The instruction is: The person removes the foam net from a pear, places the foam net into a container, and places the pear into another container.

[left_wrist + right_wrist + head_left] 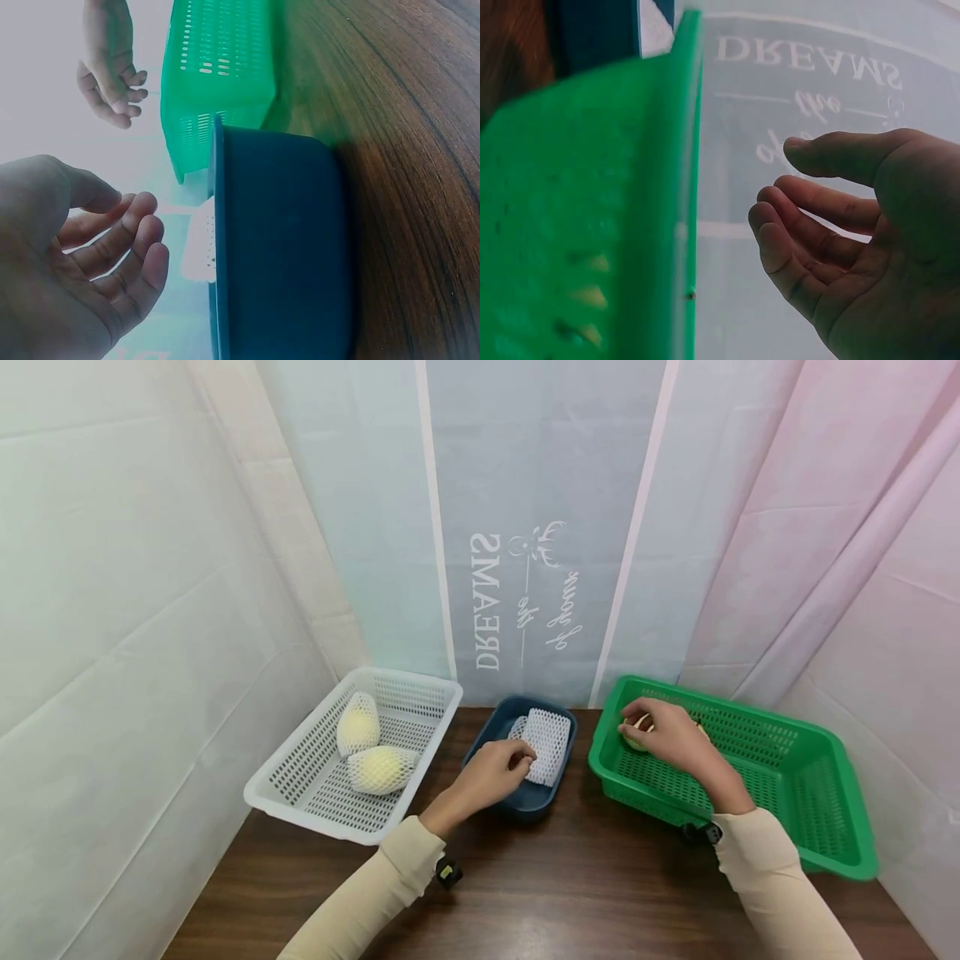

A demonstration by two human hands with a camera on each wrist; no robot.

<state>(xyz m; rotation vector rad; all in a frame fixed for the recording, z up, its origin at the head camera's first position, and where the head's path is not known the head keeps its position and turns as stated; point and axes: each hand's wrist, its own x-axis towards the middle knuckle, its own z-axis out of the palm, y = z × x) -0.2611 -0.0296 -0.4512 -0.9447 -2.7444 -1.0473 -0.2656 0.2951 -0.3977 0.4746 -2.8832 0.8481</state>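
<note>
Zero held, fingers loosely curled: left hand (491,772) near nets (549,747) in tray (538,796), right hand (672,737) above fruit (634,744) in green basket (821,797); a sloppy pinch could lift both overlapping nets or let the fruit slip.

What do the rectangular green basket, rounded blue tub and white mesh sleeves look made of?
Rectangular green basket: likely glossy plastic, given its regular slots. Rounded blue tub: probably satin plastic; walls look smooth. White mesh sleeves: seemingly matt foam, from their open netting.
</note>
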